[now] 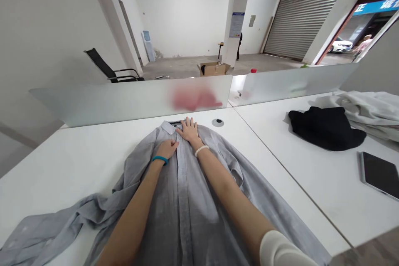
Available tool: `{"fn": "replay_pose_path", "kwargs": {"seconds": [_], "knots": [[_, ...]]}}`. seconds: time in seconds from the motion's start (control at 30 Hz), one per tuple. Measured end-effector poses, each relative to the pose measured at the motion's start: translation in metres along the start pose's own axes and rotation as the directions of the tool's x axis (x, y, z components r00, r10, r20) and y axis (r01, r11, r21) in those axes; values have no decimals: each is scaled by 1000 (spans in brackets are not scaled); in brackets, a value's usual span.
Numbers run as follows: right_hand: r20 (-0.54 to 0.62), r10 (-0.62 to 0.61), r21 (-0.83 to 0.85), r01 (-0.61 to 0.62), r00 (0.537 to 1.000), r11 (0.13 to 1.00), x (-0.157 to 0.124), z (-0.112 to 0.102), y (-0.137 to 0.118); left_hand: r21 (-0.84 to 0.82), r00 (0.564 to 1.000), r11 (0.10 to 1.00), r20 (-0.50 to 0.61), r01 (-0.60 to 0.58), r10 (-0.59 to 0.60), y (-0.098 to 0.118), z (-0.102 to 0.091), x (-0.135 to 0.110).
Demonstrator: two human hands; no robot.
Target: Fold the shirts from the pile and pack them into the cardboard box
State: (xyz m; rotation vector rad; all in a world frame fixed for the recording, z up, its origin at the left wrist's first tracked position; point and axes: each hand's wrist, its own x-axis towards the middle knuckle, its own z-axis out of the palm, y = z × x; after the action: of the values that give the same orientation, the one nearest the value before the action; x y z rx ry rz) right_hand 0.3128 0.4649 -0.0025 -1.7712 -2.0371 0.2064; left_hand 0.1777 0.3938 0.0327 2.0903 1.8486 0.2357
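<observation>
A grey long-sleeved button-up shirt (165,216) lies front side up on the white table, its collar toward the far edge. One sleeve stretches out to the left, crumpled near the elbow. My left hand (167,148), with a teal band at the wrist, is closed at the left of the button placket, just below the collar; what its fingers pinch is hidden. My right hand (189,130), wearing a pale beaded bracelet, lies flat with fingers spread over the right side of the collar, covering much of it.
On the right of the white table (249,141) are a black folded cloth (326,128), a whitish garment (370,110) and a dark-screened tablet (380,173). A frosted divider (143,99) runs along the back. A round cable grommet (217,122) sits beyond the collar.
</observation>
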Motion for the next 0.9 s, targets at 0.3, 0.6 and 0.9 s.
{"fn": "replay_pose_path", "kwargs": {"seconds": [0.3,0.6,0.9], "knots": [[-26,12,-13,-12,1000,1000,2,5,1,14,966,991,-225,133,-127,11,18,-41],[-80,41,229,-22,996,973,1,-1,0,327,947,941,-262,-92,183,7,53,-75],[-115,199,720,-56,973,691,-67,-97,40,321,981,943,-139,-87,137,9,47,-74]]}}
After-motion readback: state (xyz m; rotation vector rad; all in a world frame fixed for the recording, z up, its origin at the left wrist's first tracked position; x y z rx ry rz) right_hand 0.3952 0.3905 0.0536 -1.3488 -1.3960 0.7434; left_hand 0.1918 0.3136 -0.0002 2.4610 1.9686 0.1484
